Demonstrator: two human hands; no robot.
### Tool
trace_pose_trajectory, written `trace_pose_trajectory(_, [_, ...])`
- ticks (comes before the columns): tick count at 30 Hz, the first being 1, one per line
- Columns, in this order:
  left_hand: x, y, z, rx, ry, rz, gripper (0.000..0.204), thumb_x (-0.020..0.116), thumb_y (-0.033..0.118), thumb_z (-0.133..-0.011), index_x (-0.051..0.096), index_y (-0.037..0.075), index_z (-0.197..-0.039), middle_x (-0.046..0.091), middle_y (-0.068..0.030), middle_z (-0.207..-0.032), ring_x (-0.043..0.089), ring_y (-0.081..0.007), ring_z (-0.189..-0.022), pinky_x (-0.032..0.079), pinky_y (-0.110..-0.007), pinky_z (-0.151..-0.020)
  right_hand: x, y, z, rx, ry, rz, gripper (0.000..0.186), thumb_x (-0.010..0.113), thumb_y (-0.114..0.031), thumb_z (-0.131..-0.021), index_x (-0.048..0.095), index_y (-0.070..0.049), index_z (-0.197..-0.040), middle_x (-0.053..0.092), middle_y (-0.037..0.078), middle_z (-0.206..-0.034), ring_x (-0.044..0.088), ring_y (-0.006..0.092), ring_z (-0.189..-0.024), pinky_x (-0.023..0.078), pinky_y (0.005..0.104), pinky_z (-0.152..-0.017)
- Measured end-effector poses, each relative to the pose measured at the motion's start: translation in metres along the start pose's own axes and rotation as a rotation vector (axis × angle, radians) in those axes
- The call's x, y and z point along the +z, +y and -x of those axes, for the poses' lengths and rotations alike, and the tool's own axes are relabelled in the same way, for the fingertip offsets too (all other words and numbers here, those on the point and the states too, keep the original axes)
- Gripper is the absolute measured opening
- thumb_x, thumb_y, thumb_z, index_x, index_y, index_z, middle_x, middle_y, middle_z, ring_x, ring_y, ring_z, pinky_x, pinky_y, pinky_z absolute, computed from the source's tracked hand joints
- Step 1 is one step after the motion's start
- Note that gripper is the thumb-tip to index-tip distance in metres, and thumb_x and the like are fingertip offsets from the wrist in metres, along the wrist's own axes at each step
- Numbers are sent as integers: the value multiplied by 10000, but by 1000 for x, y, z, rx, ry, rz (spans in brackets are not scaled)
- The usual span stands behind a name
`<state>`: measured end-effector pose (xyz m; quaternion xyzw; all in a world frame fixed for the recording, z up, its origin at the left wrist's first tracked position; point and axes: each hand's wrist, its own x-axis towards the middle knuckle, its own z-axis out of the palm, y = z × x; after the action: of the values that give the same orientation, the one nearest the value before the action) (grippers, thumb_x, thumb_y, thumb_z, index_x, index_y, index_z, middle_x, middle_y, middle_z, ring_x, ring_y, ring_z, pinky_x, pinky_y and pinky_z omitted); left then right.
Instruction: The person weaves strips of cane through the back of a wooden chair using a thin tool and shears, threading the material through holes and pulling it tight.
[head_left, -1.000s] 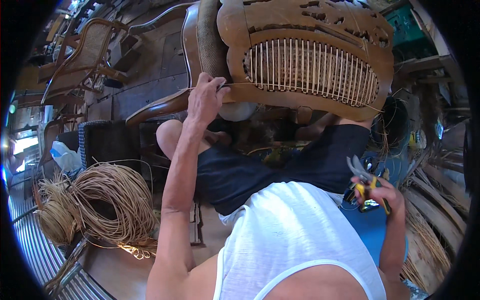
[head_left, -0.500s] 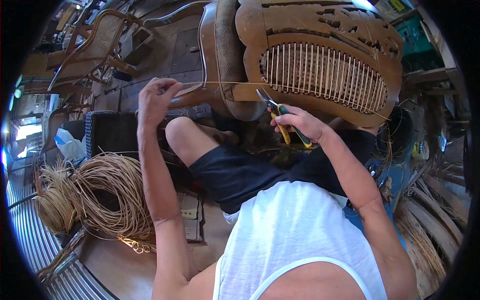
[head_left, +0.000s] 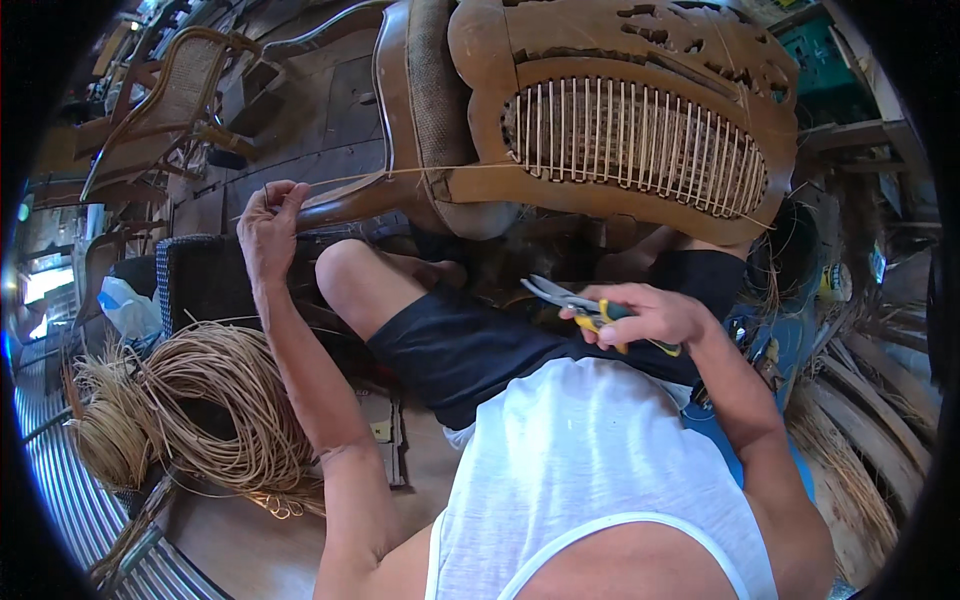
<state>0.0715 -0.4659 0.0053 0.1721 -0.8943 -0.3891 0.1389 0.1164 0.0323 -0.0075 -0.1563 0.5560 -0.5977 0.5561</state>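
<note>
Rattan is what the left hand is working: its fingers are pinched together on a thin cane strand, which is running taut from the fingertips across to the wooden chair lying on its side in front of the knees. The strand's long axis is lying nearly level, rising only slightly away from the fingers, with its far end pointing toward the woven panel of the chair back and its near end ending in the pinch. Just where it meets the frame I cannot tell.

The right hand is hovering lower, above the dark shorts, well apart from the strand. Its fingers are curled shut around the yellow handles of a pair of snips, whose blades are pointing toward the left hand's side and appear slightly parted.

As a judgement, doing this step well is a matter of tension and alignment: the pinching fingers should be keeping the strand straight and in line with the spokes of the panel, without kinking it, and the blades should be coming in square to the strand, beyond the fingertips on the chair side.

Below the left forearm, a loose coil of cane is lying on the floor.
</note>
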Motion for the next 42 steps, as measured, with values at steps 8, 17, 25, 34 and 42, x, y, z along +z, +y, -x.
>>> trace_pose_trajectory(8, [-26, 34, 24, -6, 68, -94, 251, 846, 250, -889, 769, 26, -974, 695, 4, -822, 568, -93, -749, 477, -262, -720, -28, 32, -53, -24, 262, 109, 442, 626, -248, -994, 576, -12, -1364, 656, 58, -1083, 621, 136, -962, 500, 312, -905])
trace_pose_trajectory(17, [-29, 21, 28, 96, 241, -254, 277, 807, 282, -927, 751, 13, -963, 711, -72, -818, 620, -156, -751, 509, -319, -736, -5, -18, -87, -225, 272, -55, 377, 665, -308, -977, 654, -21, -1221, 614, 26, -896, 586, 92, -803, 507, 268, -734])
trace_pose_trajectory(25, [-14, -8, 19, -255, 280, 542, 283, 567, 292, -1097, 625, 17, -1063, 712, -71, -824, 540, -103, -626, 448, -289, -591, -2, 17, 16, -142, 12, -134, 577, 644, -276, -963, 549, -4, -1463, 659, 74, -1112, 632, 160, -1001, 508, 305, -907])
trace_pose_trajectory(34, [140, 59, 49, 183, 28, -158, 431, 697, 248, -999, 611, -35, -1313, 713, -155, -1067, 664, -183, -967, 529, -323, -884, -11, 51, 88, -215, 399, -245, 578, 584, -272, -986, 510, -14, -1498, 661, 80, -1115, 635, 170, -998, 505, 329, -924])
trace_pose_trajectory(42, [237, 241, 76, 451, -601, 167, 268, 676, 220, -997, 744, 6, -1143, 739, -105, -896, 663, -142, -806, 532, -319, -766, -6, 81, 183, -70, 788, -207, 561, 608, -285, -975, 547, -20, -1466, 674, 67, -1098, 641, 155, -950, 505, 306, -895])
